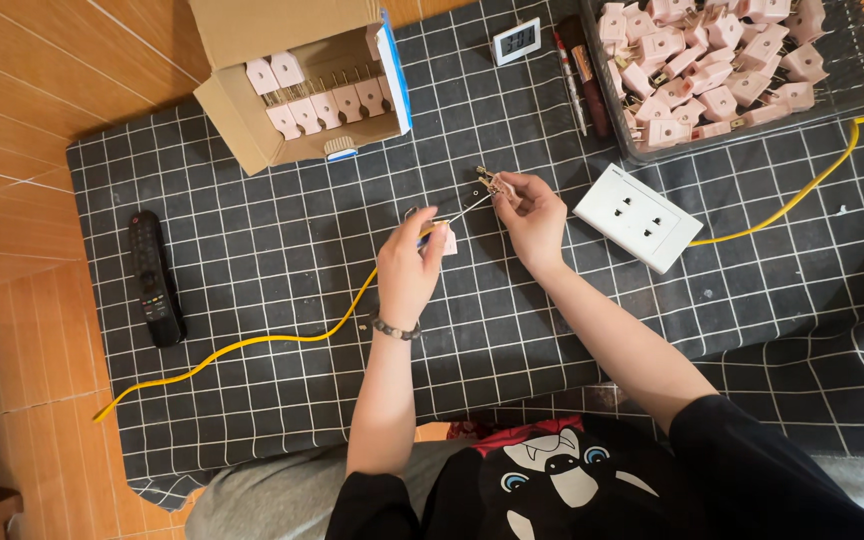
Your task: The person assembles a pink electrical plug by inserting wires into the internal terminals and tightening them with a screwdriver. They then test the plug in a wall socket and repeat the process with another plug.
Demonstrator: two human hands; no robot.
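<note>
head view: i see left hand (409,268) gripping a screwdriver (462,212) and pink plug (447,238), right hand (530,212) pinching small metal prongs (491,181) over the grid mat (252,300); white socket plate (638,217) just beside.

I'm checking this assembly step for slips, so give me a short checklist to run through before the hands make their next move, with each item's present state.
1. Left hand grips the thin screwdriver firmly: ok.
2. Right hand pinches the small brass-pronged part: ok.
3. Screwdriver tip seated on the part: cannot tell, too small.
4. Small pink plastic shell within reach beside the left hand: ok.
5. Yellow cable clear of the work: not ok, it runs under the left hand.
6. White wall socket plate lies apart from both hands: ok.
</note>
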